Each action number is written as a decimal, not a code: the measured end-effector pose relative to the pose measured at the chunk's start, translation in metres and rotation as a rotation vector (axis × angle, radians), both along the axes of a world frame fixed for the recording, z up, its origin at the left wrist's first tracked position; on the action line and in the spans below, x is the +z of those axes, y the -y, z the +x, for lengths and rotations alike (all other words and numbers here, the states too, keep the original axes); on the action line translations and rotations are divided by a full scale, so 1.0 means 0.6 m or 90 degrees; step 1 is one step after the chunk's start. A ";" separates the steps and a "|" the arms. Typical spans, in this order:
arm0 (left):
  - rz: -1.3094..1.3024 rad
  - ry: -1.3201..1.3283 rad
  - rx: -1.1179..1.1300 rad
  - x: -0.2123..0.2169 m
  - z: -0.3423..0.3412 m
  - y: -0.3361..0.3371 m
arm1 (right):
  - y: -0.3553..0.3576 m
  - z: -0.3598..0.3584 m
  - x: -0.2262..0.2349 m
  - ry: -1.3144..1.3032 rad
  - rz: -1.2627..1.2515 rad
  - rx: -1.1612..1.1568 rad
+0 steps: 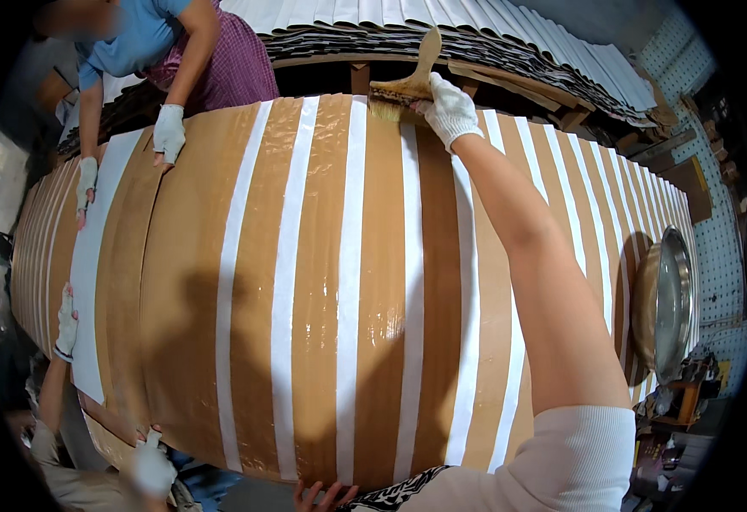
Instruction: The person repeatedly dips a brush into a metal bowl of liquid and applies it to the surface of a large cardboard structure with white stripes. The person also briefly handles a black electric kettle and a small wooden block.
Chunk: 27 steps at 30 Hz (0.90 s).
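A wide flat brush (408, 83) with a wooden handle is gripped in my right hand (450, 111), which wears a white glove. My right arm reaches across the work surface, and the bristles meet its far edge. Beneath it lie overlapping brown sheets (382, 256) with white strips (350, 299) between them; several brown bands shine as if wet. At the near edge rest the bare fingertips of my left hand (326, 495), apart and holding nothing that I can see; the rest of that hand is out of view.
Two people work at the left; gloved hands (169, 135) of one and a gloved hand (66, 324) of the other touch the sheets. A round metal basin (647, 299) sits on the strips at the right. Stacked sheets (331, 43) lie on a wooden rack beyond the far edge.
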State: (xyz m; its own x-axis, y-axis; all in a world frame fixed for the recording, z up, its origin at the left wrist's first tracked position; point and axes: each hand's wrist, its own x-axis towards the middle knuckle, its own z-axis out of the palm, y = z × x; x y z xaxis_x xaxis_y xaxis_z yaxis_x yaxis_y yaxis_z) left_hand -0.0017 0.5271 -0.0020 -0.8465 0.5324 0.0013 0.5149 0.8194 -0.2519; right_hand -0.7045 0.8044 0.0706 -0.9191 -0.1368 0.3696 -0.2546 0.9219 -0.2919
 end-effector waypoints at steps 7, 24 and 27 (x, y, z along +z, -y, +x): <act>0.216 0.114 0.118 0.002 -0.013 -0.024 | 0.021 -0.055 0.046 -0.077 -0.257 0.146; 0.237 0.081 0.147 -0.020 -0.014 -0.032 | 0.215 -0.038 0.059 -0.070 -0.216 0.162; 0.243 0.081 0.148 -0.021 -0.013 -0.033 | 0.284 -0.028 0.024 0.268 -0.627 0.193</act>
State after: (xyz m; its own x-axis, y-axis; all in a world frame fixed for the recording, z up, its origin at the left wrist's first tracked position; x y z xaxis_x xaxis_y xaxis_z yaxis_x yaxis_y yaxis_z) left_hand -0.0095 0.5470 -0.0149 -0.9493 0.3104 0.0491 0.3143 0.9385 0.1433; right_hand -0.7213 0.6338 0.0853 -0.9749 -0.1955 0.1070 -0.1386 0.1561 -0.9780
